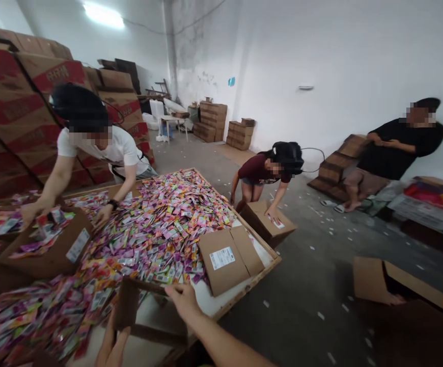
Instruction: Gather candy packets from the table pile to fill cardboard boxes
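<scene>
An open cardboard box (pixel 127 305) stands at the near edge of the heap, and through it I see a pale surface. My left hand (pixel 110 340) is closed round its left wall, with the thumb on the near side. My right hand (pixel 185 302) pinches the upper rim at the far right corner. Just beyond lies a heap of small colourful packets (pixel 164 229), pink, purple and orange. A flattened or closed carton (pixel 229 257) with a white label lies at the table's right side.
A wooden-edged table (pixel 244 291) bears the packets. Across it, a person in white (pixel 103 148) handles a filled box (pixel 63 244). Another person (pixel 259 171) bends over a carton (pixel 259 216). Someone in black (pixel 393 153) sits at right. An open carton (pixel 408 285) stands lower right; stacked cartons (pixel 34 117) line the left.
</scene>
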`<state>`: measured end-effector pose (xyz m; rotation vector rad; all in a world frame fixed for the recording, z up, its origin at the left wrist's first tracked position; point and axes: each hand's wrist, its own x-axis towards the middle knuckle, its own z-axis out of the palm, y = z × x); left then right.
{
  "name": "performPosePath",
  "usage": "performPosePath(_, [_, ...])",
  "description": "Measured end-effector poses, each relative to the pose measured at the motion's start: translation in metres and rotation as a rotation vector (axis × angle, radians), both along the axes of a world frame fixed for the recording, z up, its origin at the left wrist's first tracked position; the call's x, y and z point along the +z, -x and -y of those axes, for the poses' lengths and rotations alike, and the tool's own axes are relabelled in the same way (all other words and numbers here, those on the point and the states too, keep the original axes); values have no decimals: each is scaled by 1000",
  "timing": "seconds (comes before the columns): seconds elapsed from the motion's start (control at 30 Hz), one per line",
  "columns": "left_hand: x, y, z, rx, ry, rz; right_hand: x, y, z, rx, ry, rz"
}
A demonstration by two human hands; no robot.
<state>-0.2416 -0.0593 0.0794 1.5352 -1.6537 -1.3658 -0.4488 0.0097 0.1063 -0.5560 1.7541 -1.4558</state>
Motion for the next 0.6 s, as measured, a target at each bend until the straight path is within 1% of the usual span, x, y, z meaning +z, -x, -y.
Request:
performPosePath(0.07, [9,-1,1,-49,46,-25,6,8,6,24,-77,-97])
performPosePath(0.13, [13,-8,1,-146,126,-72,9,23,13,48,-113,-118])
performPosePath(0.2, [9,-17,0,-212,201,-82,10,37,19,101,-124,-105])
performPosePath(0.23, [6,-22,-1,-213,226,-78,10,42,18,151,-125,-83])
performPosePath(0.27, [2,-26,-4,-203,240,-74,9,47,15,215,-110,-43])
performPosePath(0.33, [-5,-33,-11,-181,249,-78,6,54,1,374,-25,82])
performPosePath(0.4, [-8,-38,-18,-204,252,-76,-2,57,-17,476,77,184])
performPosePath(0.43, [-7,-39,-19,-250,248,-63,-8,57,-23,474,94,175])
performPosePath(0.47, [-5,-41,-20,-315,236,-41,-16,56,-27,436,74,119])
performPosePath(0.53, [1,-42,-16,-425,211,13,-35,50,-24,314,-33,-61])
performPosePath(0.6, [8,-40,-10,-443,221,55,-52,43,-11,227,-116,-200])
